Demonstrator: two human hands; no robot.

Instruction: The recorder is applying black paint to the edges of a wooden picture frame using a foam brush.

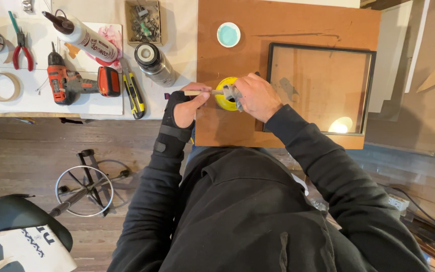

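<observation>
Large brown fibreboard panel (298, 30) lay flat on the bench, right of centre. On its right part sat a black rectangular picture frame with glass (321, 49). White worktop (101, 103) to the left carried an orange-and-black cordless drill (71, 83), a white caulk tube with dark nozzle (84, 36), a silver spray can (155, 64), a yellow-and-black utility knife (133, 93), red-handled pliers (22, 50), a roll of beige tape (3, 86) and a small cardboard box of metal bits (143, 21).

Small yellow round tin (226, 94) stood on the panel's near-left area, just left of the frame. A pale teal round lid (228, 34) lay farther back, well apart.

Left hand (186, 107), in a black wrist brace, was pinched closed on the left end of a thin pale wooden stick (203, 92). Stick's long axis ran left-right, reaching toward the tin. Right hand (257, 95) was curled closed over a grey rag (231, 93) at the stick's right end, directly above the tin, so the right hand was the nearer one.
</observation>
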